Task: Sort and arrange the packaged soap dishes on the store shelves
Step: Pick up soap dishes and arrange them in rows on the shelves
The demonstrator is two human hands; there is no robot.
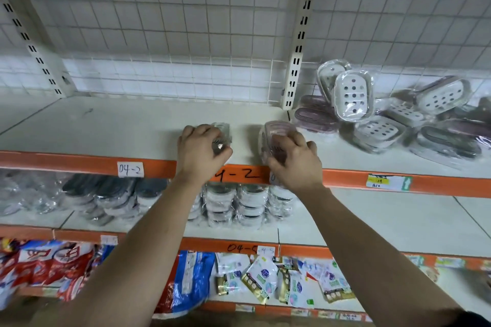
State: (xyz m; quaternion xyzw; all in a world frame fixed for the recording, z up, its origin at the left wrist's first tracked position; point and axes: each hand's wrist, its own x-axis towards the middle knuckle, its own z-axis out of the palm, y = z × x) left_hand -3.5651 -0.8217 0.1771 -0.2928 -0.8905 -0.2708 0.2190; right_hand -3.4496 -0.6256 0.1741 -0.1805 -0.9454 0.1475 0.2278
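— On the cream metal shelf [106,125], near its front, what could go wrong?
— Slick film: I think either pack may slide off the orange lip [79,164] if set too close. Left hand [202,151] curls round a clear-wrapped greyish soap dish [221,134]; right hand [295,162] grips a pink plastic-wrapped soap dish [279,131], both at the shelf front

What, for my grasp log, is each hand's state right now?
Left hand: holding a clear-wrapped soap dish.
Right hand: holding a pink packaged soap dish.
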